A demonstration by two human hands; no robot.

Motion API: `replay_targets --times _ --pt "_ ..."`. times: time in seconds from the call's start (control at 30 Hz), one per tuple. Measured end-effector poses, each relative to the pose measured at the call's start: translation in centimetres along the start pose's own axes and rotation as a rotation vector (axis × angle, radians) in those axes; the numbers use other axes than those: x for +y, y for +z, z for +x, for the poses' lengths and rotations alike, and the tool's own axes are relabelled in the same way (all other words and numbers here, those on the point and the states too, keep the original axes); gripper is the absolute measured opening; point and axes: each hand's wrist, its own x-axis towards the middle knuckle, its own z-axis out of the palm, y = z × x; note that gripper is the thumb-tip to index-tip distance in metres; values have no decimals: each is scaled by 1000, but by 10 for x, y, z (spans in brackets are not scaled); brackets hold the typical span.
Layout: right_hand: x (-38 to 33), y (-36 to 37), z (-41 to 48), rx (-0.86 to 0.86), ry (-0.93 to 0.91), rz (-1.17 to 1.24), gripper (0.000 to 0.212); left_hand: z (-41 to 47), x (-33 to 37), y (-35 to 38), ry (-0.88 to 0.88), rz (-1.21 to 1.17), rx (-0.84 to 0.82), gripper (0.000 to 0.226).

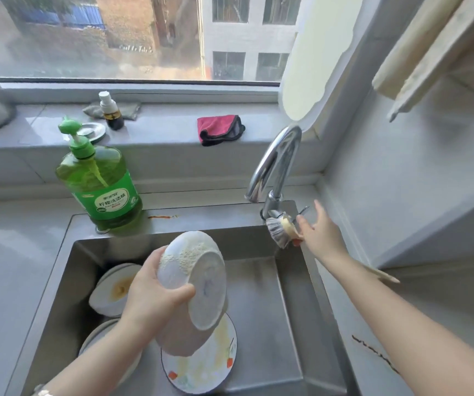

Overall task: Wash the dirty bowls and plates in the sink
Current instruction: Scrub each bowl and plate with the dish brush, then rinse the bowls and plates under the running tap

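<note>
Left hand (150, 298) clasps the sudsy white bowl (198, 275), tilted above the sink (295, 295) at frame centre. The right hand (321, 232), fingers straight and holding nothing, reaches toward the base of the tap (275, 164) at right. Risk: a one-handed hold on a soapy wall could slip, dropping the bowl onto the patterned plate (204, 370) directly beneath and chipping both. Count: one bowl in hand, one stained bowl (115, 292) at left, one patterned plate, a further plate (95, 337) at lower left, perhaps two since the arm hides most of it, and one detergent bottle (101, 184).
</note>
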Motion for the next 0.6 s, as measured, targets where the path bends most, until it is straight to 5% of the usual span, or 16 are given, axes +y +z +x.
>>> replay_targets --times 0.13,0.3,0.6 --pt "4 3 42 -8 53 104 62 18 1 3 -26 29 56 60" --pt "18 19 60 26 30 101 14 32 5 8 -73 45 69 59" --pt "30 16 57 70 -64 14 13 45 9 24 -99 97 56 59"
